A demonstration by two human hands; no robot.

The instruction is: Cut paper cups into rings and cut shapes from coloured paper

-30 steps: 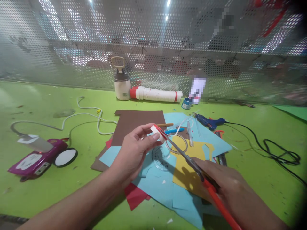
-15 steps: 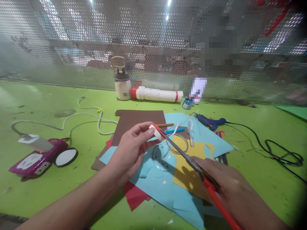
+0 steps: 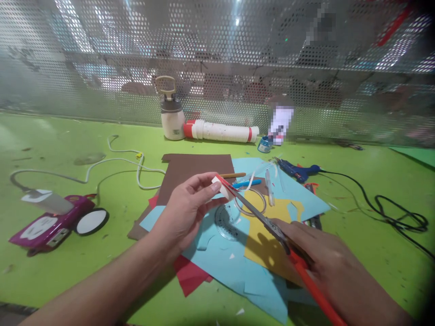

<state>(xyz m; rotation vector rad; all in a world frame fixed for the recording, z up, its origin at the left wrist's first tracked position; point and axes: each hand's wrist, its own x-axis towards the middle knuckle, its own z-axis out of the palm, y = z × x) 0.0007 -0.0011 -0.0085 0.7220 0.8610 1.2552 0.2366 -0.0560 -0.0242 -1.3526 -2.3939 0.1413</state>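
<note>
My left hand (image 3: 190, 203) pinches a small white piece with a red edge (image 3: 222, 186) between thumb and fingers. Red-handled scissors (image 3: 261, 217) are gripped in my right hand (image 3: 322, 258), their blades pointing up and left. The blade tips meet the red edge of the piece; whether they are cutting into it I cannot tell. Below the hands lie light blue paper (image 3: 220, 260), yellow paper (image 3: 263, 249) and a clear protractor (image 3: 226, 222). A ring (image 3: 263, 210), a blue pen (image 3: 246, 183) and brown paper (image 3: 200, 165) lie just beyond.
A blue glue gun (image 3: 299, 171) with a black cord lies right. On the left is a purple power strip (image 3: 64, 217) with a white plug and a round white disc (image 3: 91, 221). A pump sprayer (image 3: 172, 122), white tube (image 3: 224, 131) and blue jar (image 3: 264, 145) line the mesh wall.
The camera view has shifted slightly. Both hands, the scissors and the white piece hold nearly the same position against each other.
</note>
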